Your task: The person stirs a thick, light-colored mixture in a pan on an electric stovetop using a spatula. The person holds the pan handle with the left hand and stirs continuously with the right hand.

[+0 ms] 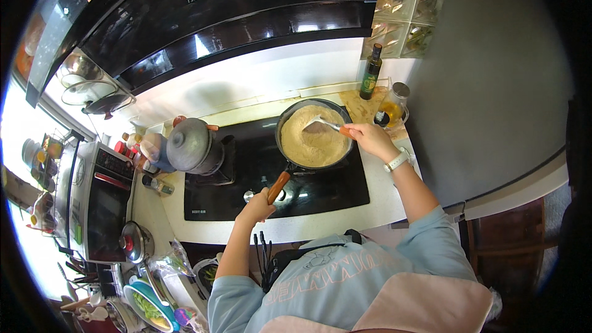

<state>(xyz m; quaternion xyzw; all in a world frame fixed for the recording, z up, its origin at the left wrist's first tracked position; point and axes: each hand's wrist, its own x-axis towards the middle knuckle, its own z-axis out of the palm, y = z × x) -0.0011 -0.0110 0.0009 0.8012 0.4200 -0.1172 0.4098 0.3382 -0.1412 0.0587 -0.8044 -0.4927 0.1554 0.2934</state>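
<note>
Lettering [328, 280] in pink crosses our shirt [345, 299], bottom centre. Mid-frame, our left hand [254, 207] grips the pan handle [279, 187]; our right hand [374, 140], right of centre, grasps a spatula [332, 125].

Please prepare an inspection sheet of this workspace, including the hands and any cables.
Surface: black glass hob set in a pale counter.
Things in use: pan with yellowish powdery food; spatula at the food.
Clutter: lidded pot on hob's left; dark bottle beyond pan, rightward.
Hands: left hand grips pan handle; right hand grips spatula.
Cables: thin black cords near the waist; where they lead is unclear.
Surroundings: dark range hood above; microwave-like appliance at left.
</note>
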